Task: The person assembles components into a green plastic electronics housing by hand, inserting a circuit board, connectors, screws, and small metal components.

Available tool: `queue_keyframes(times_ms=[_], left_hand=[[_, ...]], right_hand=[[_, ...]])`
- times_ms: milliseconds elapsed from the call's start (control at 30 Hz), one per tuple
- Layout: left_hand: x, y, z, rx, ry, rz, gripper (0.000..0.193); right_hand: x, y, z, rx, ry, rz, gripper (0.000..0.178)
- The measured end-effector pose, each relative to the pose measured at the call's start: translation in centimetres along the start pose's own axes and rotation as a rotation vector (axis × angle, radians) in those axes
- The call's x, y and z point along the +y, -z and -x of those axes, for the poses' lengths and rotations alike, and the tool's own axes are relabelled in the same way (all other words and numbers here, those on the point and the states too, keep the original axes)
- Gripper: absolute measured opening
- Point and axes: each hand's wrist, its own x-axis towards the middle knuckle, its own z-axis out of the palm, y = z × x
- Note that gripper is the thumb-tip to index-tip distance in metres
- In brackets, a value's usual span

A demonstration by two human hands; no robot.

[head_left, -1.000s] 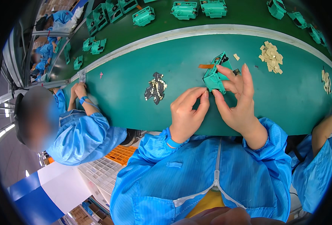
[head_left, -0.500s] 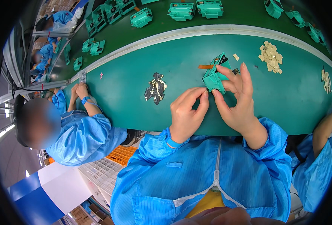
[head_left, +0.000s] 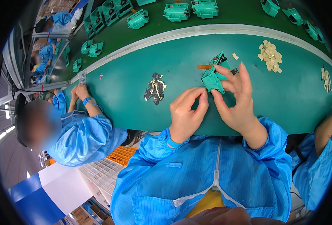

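Note:
A green plastic housing (head_left: 211, 79) stands tilted on the green work table, with an orange flat ribbon (head_left: 204, 66) sticking out to its left. My right hand (head_left: 239, 101) holds its right side between the thumb and bent fingers, while other fingers point up. At the housing's near lower corner, my left hand (head_left: 186, 112) is closed, thumb and index fingertips together against the edge. Anything tiny between those fingertips is hidden. A small dark part (head_left: 234, 71) shows just behind my right fingers. One beige pad (head_left: 235, 56) lies beyond the housing.
Black strips with pale ends (head_left: 156, 89) lie left of my hands. A heap of beige pads (head_left: 270, 56) sits at far right, more pale strips (head_left: 326, 80) beyond. Behind a metal rail (head_left: 166, 36), a belt carries several green housings (head_left: 176, 12). A co-worker (head_left: 83, 131) sits at left, another at right.
The housings on the belt have shifted slightly left. My hands and the held housing stay almost in place.

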Motion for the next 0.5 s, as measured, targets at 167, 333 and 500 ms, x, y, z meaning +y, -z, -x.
queue_keyframes(times_ms=[167,333,500], left_hand=[[0.18,0.15,-0.19,-0.012,0.004,0.004,0.011],[0.47,0.30,-0.39,-0.004,0.027,0.024,0.009],[0.68,0.57,-0.49,0.011,0.037,0.041,0.009]], right_hand=[[-0.02,-0.02,0.00,0.001,-0.008,0.002,0.084],[-0.55,0.04,0.00,0.005,-0.146,-0.092,0.087],[-0.61,0.14,-0.24,0.014,-0.185,-0.164,0.091]])
